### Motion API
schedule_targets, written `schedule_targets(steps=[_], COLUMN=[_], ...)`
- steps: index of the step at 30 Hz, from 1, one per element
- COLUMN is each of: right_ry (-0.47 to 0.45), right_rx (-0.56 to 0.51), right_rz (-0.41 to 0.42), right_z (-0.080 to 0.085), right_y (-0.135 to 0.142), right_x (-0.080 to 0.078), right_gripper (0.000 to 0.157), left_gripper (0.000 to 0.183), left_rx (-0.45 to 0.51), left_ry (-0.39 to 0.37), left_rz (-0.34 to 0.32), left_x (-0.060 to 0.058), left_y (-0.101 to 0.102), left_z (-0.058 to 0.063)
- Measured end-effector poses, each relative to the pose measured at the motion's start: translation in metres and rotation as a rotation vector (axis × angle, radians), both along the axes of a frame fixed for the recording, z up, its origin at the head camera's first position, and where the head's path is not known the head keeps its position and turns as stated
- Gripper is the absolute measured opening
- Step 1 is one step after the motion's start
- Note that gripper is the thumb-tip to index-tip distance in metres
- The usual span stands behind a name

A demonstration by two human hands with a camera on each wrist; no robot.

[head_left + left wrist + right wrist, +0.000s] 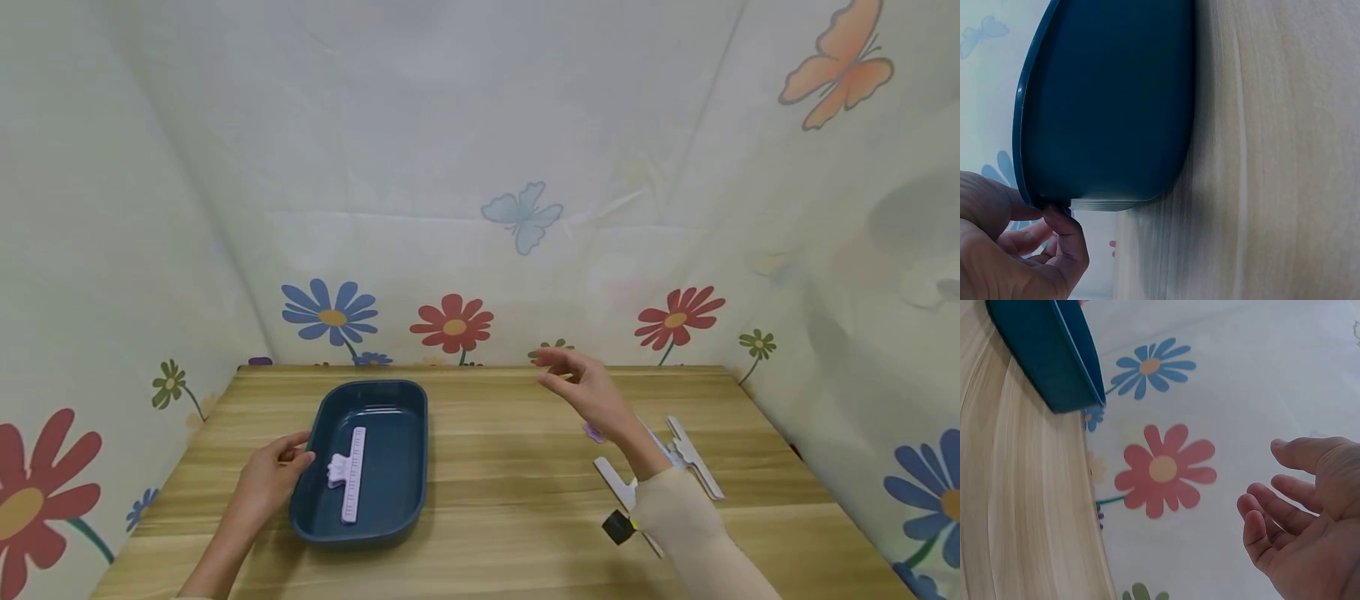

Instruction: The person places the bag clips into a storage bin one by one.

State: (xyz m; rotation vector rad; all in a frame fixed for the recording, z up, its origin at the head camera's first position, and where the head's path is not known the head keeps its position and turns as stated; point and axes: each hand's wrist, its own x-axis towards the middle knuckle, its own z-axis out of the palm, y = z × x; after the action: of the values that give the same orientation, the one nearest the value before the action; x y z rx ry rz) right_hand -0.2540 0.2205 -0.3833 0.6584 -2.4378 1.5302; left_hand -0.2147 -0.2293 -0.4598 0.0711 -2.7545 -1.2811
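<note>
A dark blue rectangular tray [408, 500] rests on the table at the left. My left hand [272, 473] pinches its left rim between thumb and curled fingers, and the left wrist view shows this grip at the rim. Inside the tray lies a pale lilac clip [352, 475] with a ruler-marked bar. My right hand [588, 392] is held in the air right of the tray, fingers loosely bent and nothing between them. Below the right forearm, a white clip [615, 481] and a grey-white clip [696, 458] lie on the table, partly hidden by the arm.
A purple piece [593, 432] shows beside the right forearm. A small black block [618, 527] is at the right wrist. The wood-grain table [502, 500] ends at the back against a pale curtain [420, 250] printed with flowers and butterflies, which also hangs on both sides.
</note>
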Motion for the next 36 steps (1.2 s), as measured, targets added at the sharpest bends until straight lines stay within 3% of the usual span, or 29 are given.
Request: schedule_targets(steps=[12, 19, 36], right_ry=[-0.003, 0.0, 0.04], right_rx=[0.039, 0.05, 0.149], right_rz=[-0.104, -0.123, -0.159], right_z=[-0.003, -0.001, 0.013], right_y=[0.05, 0.072, 0.096], right_x=[0.003, 0.006, 0.011], right_gripper=[0.039, 0.04, 0.038], left_gripper=[0.042, 0.042, 0.042], left_rx=[-0.001, 0.003, 0.017], left_ry=[-0.005, -0.012, -0.02], left_rz=[0.007, 0.009, 0.016], left_x=[0.0, 0.001, 0.003], left_y=[-0.002, -0.001, 0.002], left_z=[-0.001, -0.001, 0.001])
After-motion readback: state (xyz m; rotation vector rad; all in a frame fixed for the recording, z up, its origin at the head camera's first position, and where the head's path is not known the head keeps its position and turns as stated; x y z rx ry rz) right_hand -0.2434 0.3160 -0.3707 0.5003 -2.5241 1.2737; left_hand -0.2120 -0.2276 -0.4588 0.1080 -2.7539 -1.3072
